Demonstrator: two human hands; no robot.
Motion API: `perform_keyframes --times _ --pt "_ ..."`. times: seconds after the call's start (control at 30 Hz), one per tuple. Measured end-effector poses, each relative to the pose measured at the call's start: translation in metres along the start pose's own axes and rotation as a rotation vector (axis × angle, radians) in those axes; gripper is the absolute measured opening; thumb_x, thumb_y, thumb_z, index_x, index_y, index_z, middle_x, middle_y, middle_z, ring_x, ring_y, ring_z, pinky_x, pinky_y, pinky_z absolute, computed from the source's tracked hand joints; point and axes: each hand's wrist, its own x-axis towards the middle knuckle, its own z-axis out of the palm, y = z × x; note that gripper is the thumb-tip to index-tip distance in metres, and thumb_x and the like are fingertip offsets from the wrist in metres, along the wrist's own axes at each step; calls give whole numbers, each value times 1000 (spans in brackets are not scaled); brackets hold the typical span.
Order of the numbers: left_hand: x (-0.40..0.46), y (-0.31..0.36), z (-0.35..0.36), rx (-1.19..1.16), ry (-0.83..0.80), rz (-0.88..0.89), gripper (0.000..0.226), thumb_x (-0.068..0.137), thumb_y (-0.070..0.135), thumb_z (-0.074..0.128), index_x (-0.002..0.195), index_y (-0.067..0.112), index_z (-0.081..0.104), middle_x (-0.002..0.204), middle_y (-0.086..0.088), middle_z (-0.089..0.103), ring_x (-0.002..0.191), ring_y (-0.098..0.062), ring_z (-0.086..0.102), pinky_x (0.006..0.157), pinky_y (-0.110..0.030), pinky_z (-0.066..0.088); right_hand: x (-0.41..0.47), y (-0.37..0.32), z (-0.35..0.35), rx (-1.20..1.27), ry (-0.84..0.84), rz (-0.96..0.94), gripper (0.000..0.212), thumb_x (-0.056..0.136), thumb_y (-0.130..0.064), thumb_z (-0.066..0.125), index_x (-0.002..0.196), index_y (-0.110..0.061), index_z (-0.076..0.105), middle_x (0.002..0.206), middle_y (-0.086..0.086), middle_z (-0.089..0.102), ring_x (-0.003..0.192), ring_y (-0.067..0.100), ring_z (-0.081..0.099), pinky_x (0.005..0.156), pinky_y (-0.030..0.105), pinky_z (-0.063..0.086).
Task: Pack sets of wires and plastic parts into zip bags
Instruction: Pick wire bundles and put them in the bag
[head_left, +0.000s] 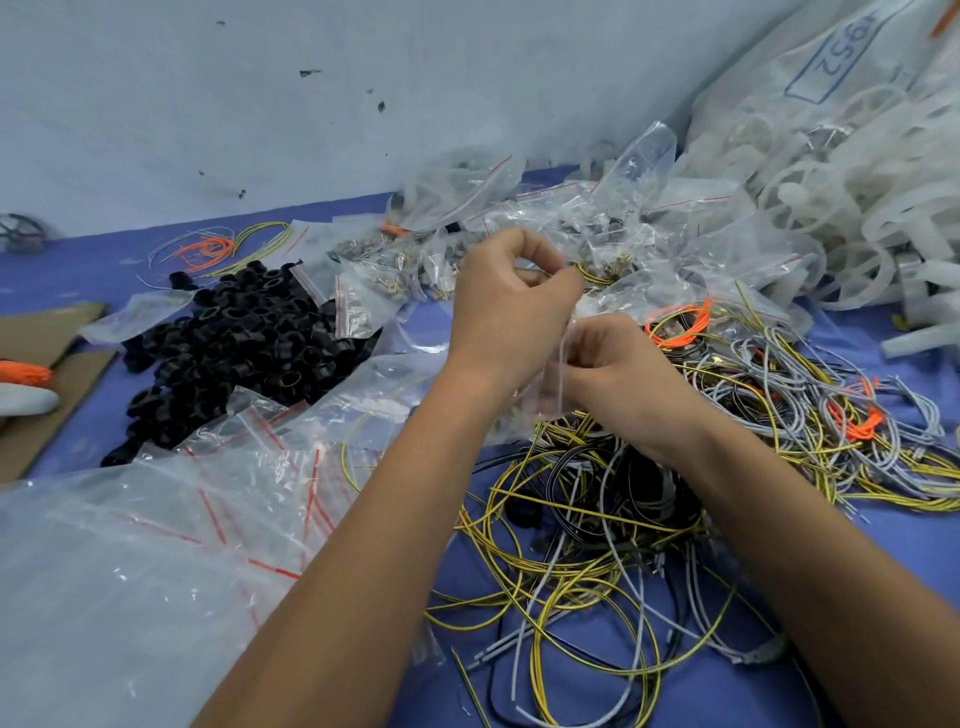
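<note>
My left hand (511, 306) and my right hand (618, 374) meet in the middle of the view, both pinching one small clear zip bag (558, 364) held between them above the table. The bag's contents are hard to make out behind my fingers. Below my hands lies a tangle of yellow, grey and black wires (587, 525). A heap of black plastic rings (244, 338) sits to the left. Empty zip bags with red strips (249, 478) lie at the lower left.
Filled zip bags (519, 223) pile up at the back against the wall. White plastic wheel parts (857, 208) fill a big bag at the right. More wires with orange ones (805, 389) spread right. Cardboard (47, 384) lies at the left on the blue table (779, 691).
</note>
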Motion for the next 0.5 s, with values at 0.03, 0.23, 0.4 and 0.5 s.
perform_keyframes --times 0.03,0.23,0.4,0.5 --pt "-2 3 3 0 -6 10 9 71 12 61 73 18 55 42 7 51 35 -10 41 42 -21 33 0 -2 -1 0 4 3 34 95 13 59 72 -8 74 70 5 76 63 13 73 61 22 57" --pt "-14 10 15 166 25 167 12 76 3 66 76 13 58 49 -5 58 46 -17 51 54 -26 45 -1 -1 -4 -24 29 -10 45 81 22 41 70 -9 72 57 3 69 51 14 65 50 22 50" --pt "-17 13 15 313 85 362 13 76 5 65 78 12 55 47 7 47 47 -11 41 61 -32 47 -1 3 -12 371 -149 43 39 92 26 39 107 1 65 95 17 65 89 22 67 78 31 58" --pt "-17 15 11 437 134 457 12 78 8 65 82 12 54 51 10 42 52 -14 44 64 -36 45 0 3 -11 472 -131 70 35 89 19 45 105 -1 69 100 19 65 99 31 64 85 38 59"
